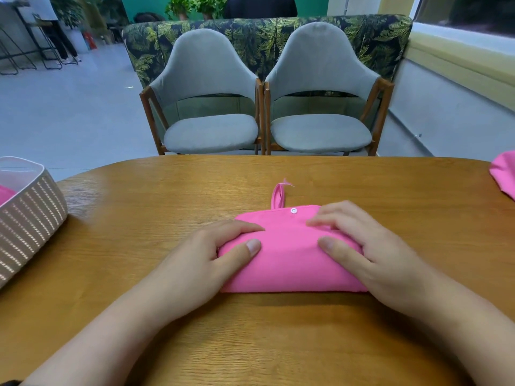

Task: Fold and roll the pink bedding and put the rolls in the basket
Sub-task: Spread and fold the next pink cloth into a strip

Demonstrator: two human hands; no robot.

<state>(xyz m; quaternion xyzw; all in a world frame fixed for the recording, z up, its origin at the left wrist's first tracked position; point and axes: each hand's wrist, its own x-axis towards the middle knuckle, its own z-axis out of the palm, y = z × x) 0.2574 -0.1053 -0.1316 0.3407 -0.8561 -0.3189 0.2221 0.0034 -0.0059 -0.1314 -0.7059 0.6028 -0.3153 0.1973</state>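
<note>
A pink bedding piece (289,254) lies partly rolled on the wooden table (167,207), with a white snap and a thin pink loop (277,195) at its far edge. My left hand (206,260) grips the roll's left end, thumb on top. On the right end my right hand (367,246) holds it the same way, fingers curled over the far side. The woven basket (30,215) stands at the table's left edge, and a bit of pink fabric (5,194) shows inside it. More pink bedding (504,171) lies at the far right edge.
Two grey upholstered chairs (211,107) stand across the table, in front of a leaf-patterned sofa back (267,32). Bar stools and a standing person are far off at the upper left.
</note>
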